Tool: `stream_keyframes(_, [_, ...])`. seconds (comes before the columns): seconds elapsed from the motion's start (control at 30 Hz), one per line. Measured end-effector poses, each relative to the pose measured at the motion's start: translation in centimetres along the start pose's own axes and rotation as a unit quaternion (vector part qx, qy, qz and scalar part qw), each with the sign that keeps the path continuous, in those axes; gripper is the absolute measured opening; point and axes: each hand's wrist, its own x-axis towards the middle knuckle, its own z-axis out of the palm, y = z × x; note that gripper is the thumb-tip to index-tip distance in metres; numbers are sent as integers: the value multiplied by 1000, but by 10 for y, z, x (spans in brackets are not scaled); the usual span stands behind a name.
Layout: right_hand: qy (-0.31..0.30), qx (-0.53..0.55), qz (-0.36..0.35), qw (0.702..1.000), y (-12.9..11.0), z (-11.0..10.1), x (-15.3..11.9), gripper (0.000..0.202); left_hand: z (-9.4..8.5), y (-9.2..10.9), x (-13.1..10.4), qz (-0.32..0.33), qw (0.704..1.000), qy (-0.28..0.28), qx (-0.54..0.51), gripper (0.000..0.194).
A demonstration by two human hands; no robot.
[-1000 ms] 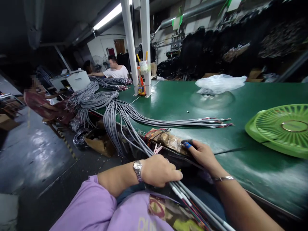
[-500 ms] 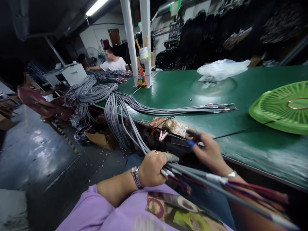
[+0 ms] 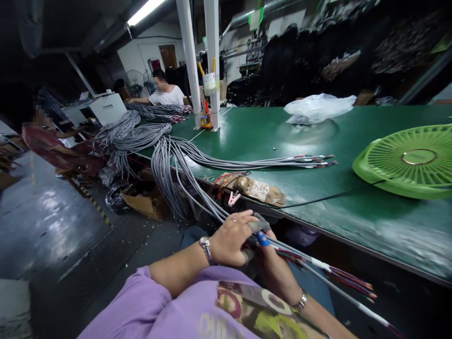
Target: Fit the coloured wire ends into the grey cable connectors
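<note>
Grey cables [image 3: 208, 201] run from a large coiled pile [image 3: 141, 134] on the table down to my lap. My left hand [image 3: 233, 238], with a watch and a ring, is closed around them, its fingertips covered. Close against it, my right hand [image 3: 273, 263] grips the same cables from below, a blue wrap on its thumb. Past my hands the cables reach to the lower right, where white sleeves [image 3: 319, 264] and coloured wire ends [image 3: 353, 282] show. Part of the cables is hidden between my fingers.
A green table [image 3: 247, 136] carries a green fan [image 3: 416, 157], a plastic bag [image 3: 319, 108] and more cable ends [image 3: 318, 161]. A pink clip [image 3: 233, 199] hangs at its edge. White posts [image 3: 212, 70] rise behind. Two people sit at the left and back. A cardboard box [image 3: 144, 200] is below.
My right hand has come left and down from near the table edge and taken hold of the cables beside my left hand. The wire ends have shifted slightly left.
</note>
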Motion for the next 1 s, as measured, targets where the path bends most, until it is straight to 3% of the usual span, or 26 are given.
stream_keyframes(0.03, [5,27,19,999,-2,1,1,48,-7,-5,-6,-18,998,38,-39,66])
stream_keyframes(0.07, [8,49,39,998,-3,2,0,48,-14,-12,-13,-78,986,131,-73,59])
stream_keyframes(0.1, [8,65,57,996,-3,1,0,48,-23,-21,-20,-159,946,262,-107,52])
stream_keyframes(0.17, [4,81,82,993,-3,-1,-2,50,-41,-46,-32,-309,797,484,-190,43])
stream_keyframes(0.2, [3,86,88,992,-2,-2,-3,51,-51,-60,-35,-380,707,544,-244,37])
stream_keyframes(0.23, [2,92,92,991,0,-3,-4,51,-60,-75,-36,-446,633,551,-313,34])
stream_keyframes(0.27, [-1,97,96,991,2,-4,-5,51,-67,-88,-36,-492,582,521,-385,35])
stream_keyframes(0.3, [-3,102,100,990,3,-5,-6,51,-73,-100,-32,-515,553,491,-434,40])
stream_keyframes(0.43, [-8,129,102,986,9,-9,-11,50,-75,-125,-1,-526,509,394,-556,55])
stream_keyframes(0.53, [-10,133,88,987,10,-13,-14,47,-58,-120,25,-488,477,384,-622,50])
stream_keyframes(0.63, [-24,108,61,992,9,-15,-17,46,-44,-105,37,-397,478,367,-692,51])
stream_keyframes(0.73, [-47,47,28,997,5,-12,-16,47,-41,-94,29,-344,484,387,-705,52])
stream_keyframes(0.83, [-40,-44,1,998,-6,-2,-7,45,-43,-94,9,-336,499,390,-697,48])
stream_keyframes(0.93, [-44,-143,-6,989,-19,10,11,41,-41,-99,-13,-370,497,403,-673,37])
stream_keyframes(1.0, [-78,-185,-3,980,-27,18,24,39,-39,-101,-28,-442,517,422,-600,27])
